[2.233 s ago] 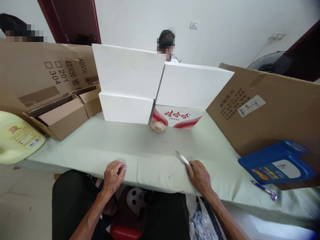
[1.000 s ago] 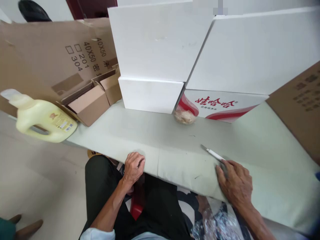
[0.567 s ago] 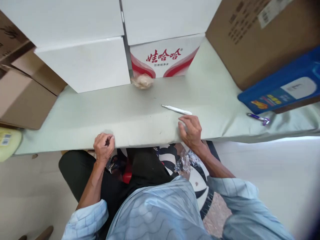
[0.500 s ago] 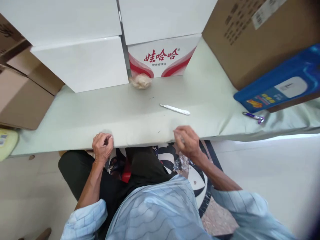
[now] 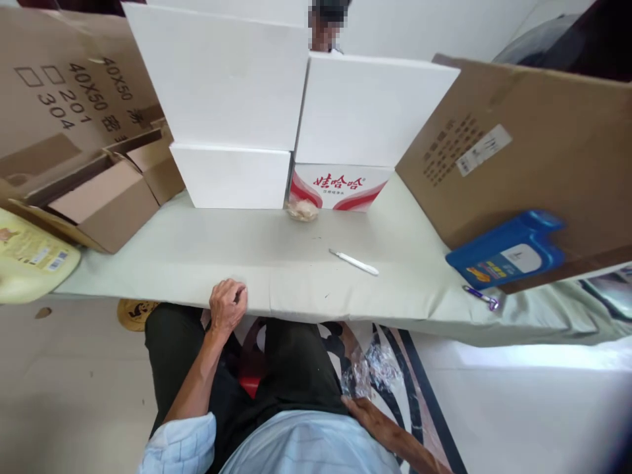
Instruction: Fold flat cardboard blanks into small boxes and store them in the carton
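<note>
My left hand rests on the front edge of the cloth-covered table, its fingers curled in a loose fist with nothing showing in them. Down by my right thigh is my right hand, below the table edge; its fingers are mostly hidden against the dark trousers. A white scalpel-like knife lies slantwise on the cloth, apart from both hands. Farther back, a crumpled clear plastic bag with something pale inside sits against a white carton with red lettering.
White boxes form a wall along the back. Brown cartons and a pale yellow bottle stand left. At right are a large brown carton, a blue bottle and a small purple razor-like item. A person is behind the boxes.
My right hand has left the table edge and dropped back to my thigh. My left hand stays curled on the edge. The view has tilted up, showing more of the boxes and the person behind.
</note>
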`<state>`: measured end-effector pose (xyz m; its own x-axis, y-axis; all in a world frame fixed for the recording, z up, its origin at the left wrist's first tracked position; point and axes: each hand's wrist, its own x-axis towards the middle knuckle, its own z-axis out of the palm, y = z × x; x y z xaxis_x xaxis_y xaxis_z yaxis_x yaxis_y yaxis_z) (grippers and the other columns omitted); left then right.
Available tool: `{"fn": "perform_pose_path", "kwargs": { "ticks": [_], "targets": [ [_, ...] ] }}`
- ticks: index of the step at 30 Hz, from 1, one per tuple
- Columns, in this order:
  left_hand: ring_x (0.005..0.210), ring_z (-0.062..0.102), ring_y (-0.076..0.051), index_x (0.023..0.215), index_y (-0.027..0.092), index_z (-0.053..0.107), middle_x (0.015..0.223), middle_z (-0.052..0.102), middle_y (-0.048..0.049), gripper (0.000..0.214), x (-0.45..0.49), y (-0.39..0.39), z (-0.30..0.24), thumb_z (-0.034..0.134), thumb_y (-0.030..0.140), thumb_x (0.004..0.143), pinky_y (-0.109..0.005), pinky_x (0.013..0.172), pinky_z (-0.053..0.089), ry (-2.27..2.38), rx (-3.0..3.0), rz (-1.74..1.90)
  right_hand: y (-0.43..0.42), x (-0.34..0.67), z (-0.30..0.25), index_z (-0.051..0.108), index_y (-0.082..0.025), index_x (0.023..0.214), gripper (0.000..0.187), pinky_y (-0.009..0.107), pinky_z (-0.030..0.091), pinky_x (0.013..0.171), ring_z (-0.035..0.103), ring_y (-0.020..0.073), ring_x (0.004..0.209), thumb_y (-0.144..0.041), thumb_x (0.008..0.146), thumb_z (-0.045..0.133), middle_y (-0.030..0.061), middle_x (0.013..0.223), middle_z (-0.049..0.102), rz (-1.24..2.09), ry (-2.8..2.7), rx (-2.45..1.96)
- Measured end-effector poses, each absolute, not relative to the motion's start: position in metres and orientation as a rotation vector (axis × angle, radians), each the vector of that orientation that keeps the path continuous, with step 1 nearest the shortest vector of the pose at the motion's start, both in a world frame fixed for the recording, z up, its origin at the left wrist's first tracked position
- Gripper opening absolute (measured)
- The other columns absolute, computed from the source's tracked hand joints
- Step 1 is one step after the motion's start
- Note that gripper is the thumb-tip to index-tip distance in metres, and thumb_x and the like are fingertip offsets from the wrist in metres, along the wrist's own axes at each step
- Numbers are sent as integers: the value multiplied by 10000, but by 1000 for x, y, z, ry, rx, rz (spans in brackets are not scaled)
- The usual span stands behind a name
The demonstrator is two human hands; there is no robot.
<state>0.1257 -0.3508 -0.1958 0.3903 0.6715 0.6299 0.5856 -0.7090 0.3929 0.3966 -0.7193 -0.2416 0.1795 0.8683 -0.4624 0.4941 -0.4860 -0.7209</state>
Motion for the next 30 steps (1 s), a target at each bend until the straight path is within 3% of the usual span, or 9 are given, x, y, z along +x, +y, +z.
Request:
{"fn": "perform_pose_path", "kwargs": {
  "ticks": [5,10,17,19,21,23,25,28,30],
  "targets": [
    [798,628,-228,821,238,670,779,691,-32,180,130,-352,-196,595,127,942,-359,808,456,1166,2532,1251,-720,396,-247,457,-258,532,836,391,457,677,463,228,607,-1031,819,320,25,563,440,1367,-893,-2081],
    [792,633,-222,828,241,663,775,690,-26,181,131,-354,-195,592,132,954,-357,805,455,1185,2534,1247,-738,405,-263,278,-258,534,862,342,299,573,303,171,573,-1099,673,405,-6,543,285,1232,-746,-2163],
    [765,626,-214,850,246,648,762,676,-21,193,132,-356,-195,576,152,1002,-364,796,467,1163,2525,1246,-706,431,-274,231,-270,558,820,351,289,527,280,171,544,-1043,797,364,-4,553,252,874,-741,-2232],
    [757,622,-213,863,246,647,760,674,-20,187,131,-356,-194,576,151,1008,-366,785,466,1153,2524,1233,-692,430,-269,265,-265,507,837,356,298,506,324,175,495,-1037,818,352,3,504,283,774,-928,-2271],
    [753,622,-215,878,247,647,761,678,-20,172,131,-357,-193,586,154,1009,-370,772,467,1136,2530,1220,-676,420,-251,387,-249,504,782,350,352,518,429,185,477,-881,965,408,13,492,401,775,-1267,-2188],
    [755,633,-219,887,250,647,765,688,-22,159,131,-358,-191,597,159,1008,-376,768,471,1134,2529,1207,-654,414,-222,553,-245,620,589,339,458,607,577,195,563,-565,1106,465,22,601,581,675,-1612,-1995],
    [748,643,-221,891,254,648,768,698,-23,153,131,-358,-190,604,161,1004,-380,765,475,1145,2524,1206,-618,422,-188,665,-253,779,403,350,533,676,664,213,682,-344,1121,473,44,740,684,391,-1820,-1787],
    [741,646,-219,913,253,646,778,707,-23,138,132,-359,-188,620,145,995,-379,747,474,1137,2531,1222,-541,472,-146,730,-226,1205,268,449,606,906,730,286,1020,-281,1120,481,120,1083,772,-124,-1839,-1720],
    [744,645,-216,932,250,644,788,704,-23,131,132,-360,-186,630,134,990,-375,740,473,1119,2537,1227,-485,513,-134,647,-179,1412,364,524,574,1048,676,341,1228,-349,1120,510,189,1318,721,-247,-1804,-1852]
  ]
}}
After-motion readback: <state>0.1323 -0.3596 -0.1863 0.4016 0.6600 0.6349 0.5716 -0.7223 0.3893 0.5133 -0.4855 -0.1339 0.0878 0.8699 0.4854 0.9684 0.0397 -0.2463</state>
